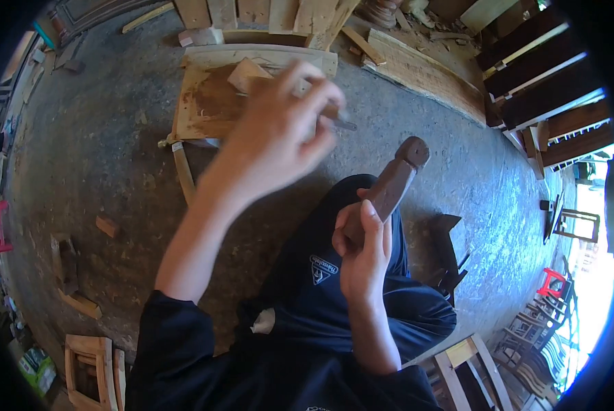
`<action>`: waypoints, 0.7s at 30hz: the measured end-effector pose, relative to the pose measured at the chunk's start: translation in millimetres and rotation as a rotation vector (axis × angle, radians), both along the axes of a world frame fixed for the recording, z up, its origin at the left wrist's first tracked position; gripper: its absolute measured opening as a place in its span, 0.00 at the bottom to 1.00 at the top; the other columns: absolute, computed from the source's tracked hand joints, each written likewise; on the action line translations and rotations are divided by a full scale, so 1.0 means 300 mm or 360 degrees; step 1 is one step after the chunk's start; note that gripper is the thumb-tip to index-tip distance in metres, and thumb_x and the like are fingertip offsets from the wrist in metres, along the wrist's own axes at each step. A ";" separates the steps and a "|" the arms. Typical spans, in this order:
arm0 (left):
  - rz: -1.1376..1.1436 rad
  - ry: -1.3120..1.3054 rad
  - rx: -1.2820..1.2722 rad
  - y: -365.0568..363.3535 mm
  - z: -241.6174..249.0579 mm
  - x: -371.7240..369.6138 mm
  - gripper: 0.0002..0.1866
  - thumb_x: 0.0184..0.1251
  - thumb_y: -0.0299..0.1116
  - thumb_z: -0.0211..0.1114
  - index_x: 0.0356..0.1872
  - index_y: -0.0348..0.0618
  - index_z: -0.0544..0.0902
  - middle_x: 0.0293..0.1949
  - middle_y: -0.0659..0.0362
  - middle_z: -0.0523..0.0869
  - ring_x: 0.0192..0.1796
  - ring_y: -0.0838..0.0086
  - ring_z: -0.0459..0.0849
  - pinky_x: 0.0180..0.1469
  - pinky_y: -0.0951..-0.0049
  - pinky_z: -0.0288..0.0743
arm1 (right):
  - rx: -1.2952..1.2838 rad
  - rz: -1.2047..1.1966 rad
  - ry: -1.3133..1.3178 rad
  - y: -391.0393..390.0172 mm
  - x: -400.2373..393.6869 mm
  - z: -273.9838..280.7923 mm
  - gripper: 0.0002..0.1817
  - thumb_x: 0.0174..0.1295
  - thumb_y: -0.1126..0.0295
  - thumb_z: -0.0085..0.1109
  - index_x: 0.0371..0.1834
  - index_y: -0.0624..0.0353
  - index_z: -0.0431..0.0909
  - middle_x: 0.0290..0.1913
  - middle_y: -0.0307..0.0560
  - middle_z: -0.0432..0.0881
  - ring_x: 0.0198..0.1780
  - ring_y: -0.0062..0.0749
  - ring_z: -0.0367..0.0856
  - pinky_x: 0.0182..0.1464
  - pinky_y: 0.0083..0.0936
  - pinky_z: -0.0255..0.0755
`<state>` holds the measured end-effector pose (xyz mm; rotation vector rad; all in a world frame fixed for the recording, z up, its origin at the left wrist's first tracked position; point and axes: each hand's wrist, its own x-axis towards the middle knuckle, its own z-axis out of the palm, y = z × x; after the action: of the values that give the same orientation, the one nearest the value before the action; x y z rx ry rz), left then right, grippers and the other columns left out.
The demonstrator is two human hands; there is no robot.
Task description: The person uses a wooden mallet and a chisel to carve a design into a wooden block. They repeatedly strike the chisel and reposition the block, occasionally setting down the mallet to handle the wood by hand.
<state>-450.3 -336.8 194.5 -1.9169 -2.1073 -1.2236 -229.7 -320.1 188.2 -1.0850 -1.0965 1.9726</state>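
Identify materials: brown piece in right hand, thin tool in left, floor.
Brown piece: perhaps wood or clay, matte; flat cut-looking facets. Thin tool: possibly metal, given its grey tip; blurred, finish unclear. Floor: likely concrete, worn; grey, blotchy.

Sleeves (173, 335) are black; black trousers (416, 309) carry a white triangular logo (322, 270).

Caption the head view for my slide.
Over a grey workshop floor, the right hand grips a brown shaped piece while the blurred left hand holds a slim tool.
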 end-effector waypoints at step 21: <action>0.0498 0.0091 0.0304 0.221 -0.092 0.126 0.12 0.68 0.35 0.70 0.44 0.40 0.79 0.41 0.53 0.82 0.46 0.59 0.82 0.52 0.54 0.70 | 0.0093 -0.0083 -0.0107 0.028 0.038 -0.009 0.22 0.80 0.56 0.54 0.65 0.61 0.68 0.35 0.49 0.82 0.24 0.23 0.72 0.27 0.20 0.63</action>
<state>-412.4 -270.4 166.8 -1.4609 -2.0745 -1.2330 -218.4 -311.7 185.5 -1.1446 -1.1429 1.8642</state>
